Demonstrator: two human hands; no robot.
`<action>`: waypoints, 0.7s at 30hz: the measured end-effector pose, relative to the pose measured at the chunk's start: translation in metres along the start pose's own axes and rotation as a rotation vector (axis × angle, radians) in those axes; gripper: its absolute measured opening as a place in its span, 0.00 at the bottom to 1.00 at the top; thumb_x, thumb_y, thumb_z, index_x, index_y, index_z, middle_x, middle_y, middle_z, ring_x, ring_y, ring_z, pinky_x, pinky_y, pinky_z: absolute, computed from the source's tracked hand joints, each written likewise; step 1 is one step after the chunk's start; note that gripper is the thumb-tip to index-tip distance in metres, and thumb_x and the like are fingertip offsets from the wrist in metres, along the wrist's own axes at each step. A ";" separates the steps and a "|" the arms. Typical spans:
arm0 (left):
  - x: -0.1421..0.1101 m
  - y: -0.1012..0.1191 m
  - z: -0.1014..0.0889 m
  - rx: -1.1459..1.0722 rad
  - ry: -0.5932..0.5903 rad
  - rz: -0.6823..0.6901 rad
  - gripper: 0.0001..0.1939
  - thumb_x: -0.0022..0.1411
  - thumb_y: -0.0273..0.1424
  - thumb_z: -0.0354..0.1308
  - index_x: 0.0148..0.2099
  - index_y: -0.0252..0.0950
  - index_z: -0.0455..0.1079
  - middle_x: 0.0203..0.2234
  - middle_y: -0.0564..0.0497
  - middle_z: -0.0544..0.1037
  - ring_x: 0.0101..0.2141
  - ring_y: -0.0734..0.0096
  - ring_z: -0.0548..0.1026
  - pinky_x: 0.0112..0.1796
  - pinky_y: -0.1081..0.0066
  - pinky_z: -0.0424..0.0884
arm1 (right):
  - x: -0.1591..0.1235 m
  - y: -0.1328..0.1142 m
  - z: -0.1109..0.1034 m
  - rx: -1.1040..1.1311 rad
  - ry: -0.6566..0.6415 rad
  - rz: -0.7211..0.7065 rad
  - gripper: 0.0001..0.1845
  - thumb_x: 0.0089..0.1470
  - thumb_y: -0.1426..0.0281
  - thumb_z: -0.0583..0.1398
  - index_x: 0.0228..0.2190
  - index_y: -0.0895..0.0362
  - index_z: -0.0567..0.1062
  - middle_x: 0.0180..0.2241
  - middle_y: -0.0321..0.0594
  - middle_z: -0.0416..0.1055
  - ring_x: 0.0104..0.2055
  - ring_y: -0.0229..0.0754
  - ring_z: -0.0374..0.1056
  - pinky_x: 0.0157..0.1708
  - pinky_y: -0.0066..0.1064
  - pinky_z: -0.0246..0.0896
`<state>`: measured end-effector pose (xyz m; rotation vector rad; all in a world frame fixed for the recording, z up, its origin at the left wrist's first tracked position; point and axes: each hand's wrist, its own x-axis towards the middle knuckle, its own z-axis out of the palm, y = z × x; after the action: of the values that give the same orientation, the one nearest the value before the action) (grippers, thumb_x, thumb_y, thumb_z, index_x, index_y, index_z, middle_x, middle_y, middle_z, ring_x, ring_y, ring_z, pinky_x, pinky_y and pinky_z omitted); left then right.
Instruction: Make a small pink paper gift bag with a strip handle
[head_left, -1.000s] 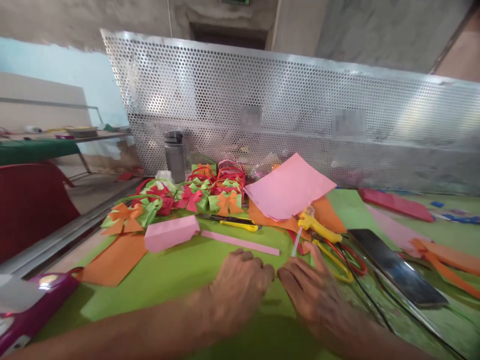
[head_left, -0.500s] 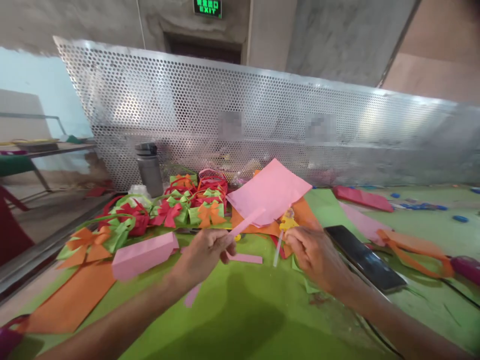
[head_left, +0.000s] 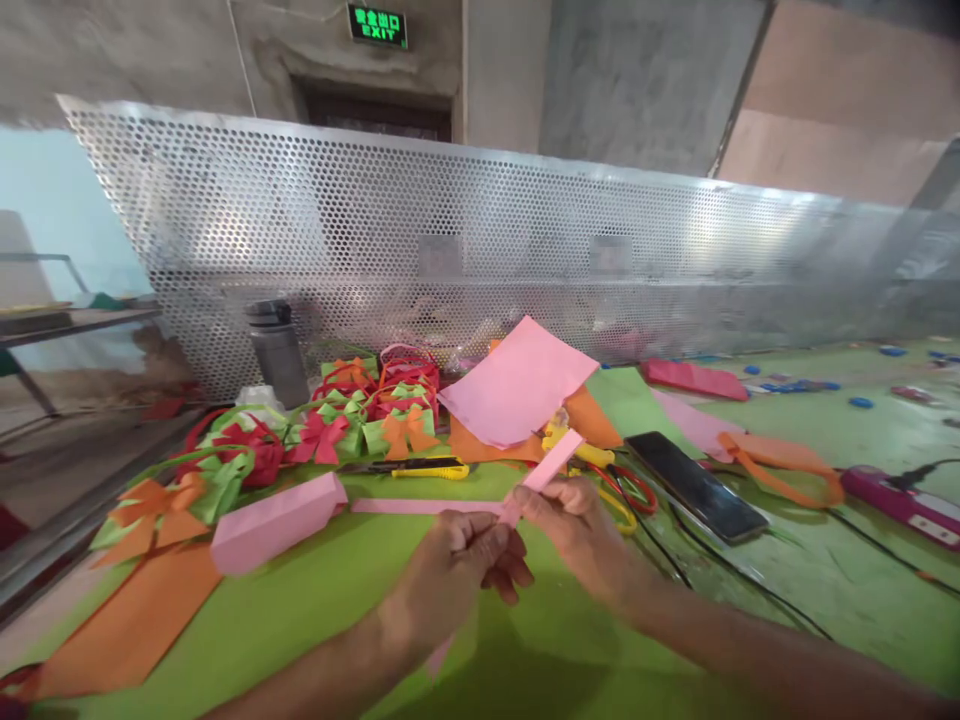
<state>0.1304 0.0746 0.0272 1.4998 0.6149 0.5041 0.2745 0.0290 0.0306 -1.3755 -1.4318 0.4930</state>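
Between my hands is a narrow pink paper strip (head_left: 555, 459), slanting up to the right above the green table. My left hand (head_left: 457, 560) pinches it near its middle, and its lower end shows below my wrist. My right hand (head_left: 577, 515) grips the strip just above, thumb and fingertips closed on it. Behind my hands a second pink strip (head_left: 412, 506) lies flat. A folded pink paper box (head_left: 277, 525) sits to the left. Beyond the strips rest a yellow utility knife (head_left: 431, 468) and a yellow glue gun (head_left: 592, 452), partly hidden by the held strip.
Several small paper bags with bows (head_left: 322, 435) crowd the back left beside a grey bottle (head_left: 277, 355). Pink sheets (head_left: 521, 380) lie at the back centre. To the right are a phone (head_left: 697, 485), scissors (head_left: 634, 488), cables and a purple power strip (head_left: 900, 505).
My hands parted, the left lifting the pink strip while the right went by the glue gun. Now both hands meet on the strip. The camera view has turned right.
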 end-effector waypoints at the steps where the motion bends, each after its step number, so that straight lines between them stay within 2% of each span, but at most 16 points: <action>1: -0.001 0.000 -0.001 0.022 -0.003 -0.014 0.21 0.55 0.46 0.52 0.28 0.30 0.66 0.22 0.47 0.75 0.21 0.73 0.71 0.26 0.72 0.64 | 0.004 0.002 -0.003 0.009 0.027 0.009 0.22 0.53 0.60 0.54 0.13 0.57 0.63 0.12 0.28 0.48 0.17 0.31 0.47 0.17 0.25 0.43; 4: -0.003 -0.002 -0.004 0.056 -0.010 -0.047 0.20 0.55 0.46 0.50 0.28 0.31 0.65 0.22 0.47 0.75 0.21 0.73 0.71 0.27 0.72 0.64 | 0.014 0.008 -0.015 0.078 0.063 0.047 0.21 0.51 0.59 0.55 0.15 0.57 0.61 0.16 0.28 0.43 0.19 0.31 0.41 0.18 0.27 0.37; 10: 0.000 -0.007 -0.009 0.153 -0.033 -0.073 0.22 0.56 0.49 0.47 0.27 0.33 0.62 0.20 0.50 0.72 0.20 0.75 0.68 0.26 0.72 0.63 | 0.021 0.020 -0.029 0.091 0.114 0.063 0.22 0.52 0.58 0.55 0.15 0.56 0.57 0.17 0.28 0.42 0.20 0.32 0.39 0.20 0.28 0.35; 15: 0.000 -0.007 -0.015 0.235 -0.027 -0.069 0.23 0.59 0.48 0.43 0.25 0.34 0.61 0.17 0.53 0.67 0.18 0.76 0.65 0.23 0.73 0.61 | 0.025 0.021 -0.036 0.137 0.172 0.100 0.21 0.50 0.58 0.55 0.14 0.56 0.58 0.16 0.28 0.43 0.20 0.32 0.40 0.19 0.28 0.37; 21: -0.006 -0.005 -0.019 0.316 0.012 -0.030 0.21 0.61 0.45 0.43 0.25 0.35 0.60 0.17 0.55 0.65 0.18 0.77 0.63 0.22 0.75 0.60 | 0.030 0.014 -0.040 0.195 0.255 0.121 0.21 0.46 0.57 0.58 0.13 0.57 0.62 0.14 0.29 0.49 0.20 0.32 0.45 0.20 0.28 0.44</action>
<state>0.1134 0.0845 0.0229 1.7831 0.7515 0.4051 0.3210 0.0452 0.0455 -1.3204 -1.0708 0.5016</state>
